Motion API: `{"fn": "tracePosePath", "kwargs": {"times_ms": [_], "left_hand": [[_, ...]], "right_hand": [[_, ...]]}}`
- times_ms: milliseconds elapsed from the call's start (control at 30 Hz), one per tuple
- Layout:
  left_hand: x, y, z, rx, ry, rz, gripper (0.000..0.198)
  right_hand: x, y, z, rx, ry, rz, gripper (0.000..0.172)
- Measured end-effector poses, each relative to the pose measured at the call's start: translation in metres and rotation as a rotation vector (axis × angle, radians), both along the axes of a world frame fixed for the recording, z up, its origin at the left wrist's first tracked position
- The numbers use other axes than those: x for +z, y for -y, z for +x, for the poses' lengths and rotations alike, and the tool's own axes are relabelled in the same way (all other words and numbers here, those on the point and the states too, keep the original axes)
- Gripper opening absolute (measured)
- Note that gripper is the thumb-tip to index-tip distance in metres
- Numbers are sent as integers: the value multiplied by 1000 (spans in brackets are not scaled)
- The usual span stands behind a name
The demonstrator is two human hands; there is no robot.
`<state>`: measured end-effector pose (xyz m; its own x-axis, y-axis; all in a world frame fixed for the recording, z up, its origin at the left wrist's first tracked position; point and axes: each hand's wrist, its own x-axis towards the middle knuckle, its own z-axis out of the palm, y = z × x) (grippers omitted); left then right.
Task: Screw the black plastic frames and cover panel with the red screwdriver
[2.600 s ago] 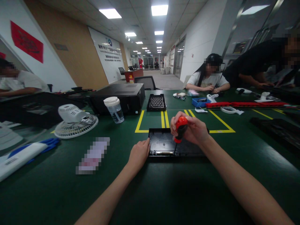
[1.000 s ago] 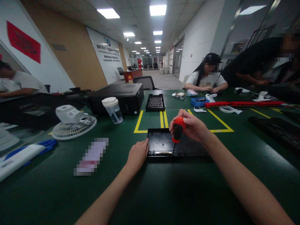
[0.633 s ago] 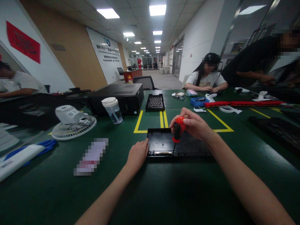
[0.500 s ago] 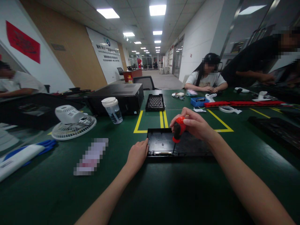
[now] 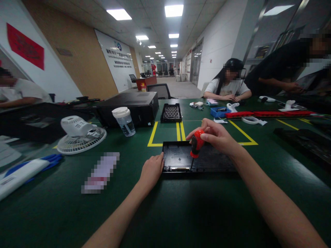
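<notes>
A shallow black rectangular case lies flat on the green table in front of me. My left hand grips the case's left edge, its fingertips partly hidden by the rim. In my right hand is a screwdriver with a red and black handle, pinched between thumb and fingers. Its dark shaft points down at the near side of the case, by the right end of a pale metallic strip. Whether the tip sits in a screw is too small to tell. My right hand and forearm hide part of the case's right side.
Beyond the case stands a black tray of small round pockets. To the left are a lidded cup, a white fan and a large black box. A blue bin sits at the back right, near a seated person.
The fingers of my right hand have shifted slightly on the screwdriver handle, and the handle has turned a little. My left hand and the case stay in place.
</notes>
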<state>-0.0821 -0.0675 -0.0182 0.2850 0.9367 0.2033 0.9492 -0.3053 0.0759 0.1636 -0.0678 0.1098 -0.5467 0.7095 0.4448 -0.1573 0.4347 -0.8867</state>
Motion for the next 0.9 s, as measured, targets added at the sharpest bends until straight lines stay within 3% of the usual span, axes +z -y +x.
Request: {"fn": "tracePosePath", "kwargs": {"times_ms": [600, 767, 900], "left_hand": [[1, 0, 1, 11, -2, -9, 40], [1, 0, 1, 10, -9, -13, 41], [1, 0, 0, 4, -6, -6, 41]], "right_hand": [[4, 4, -1, -31, 30, -11, 18], [5, 4, 1, -61, 98, 27, 34], [5, 3, 3, -77, 128, 64, 34]]}}
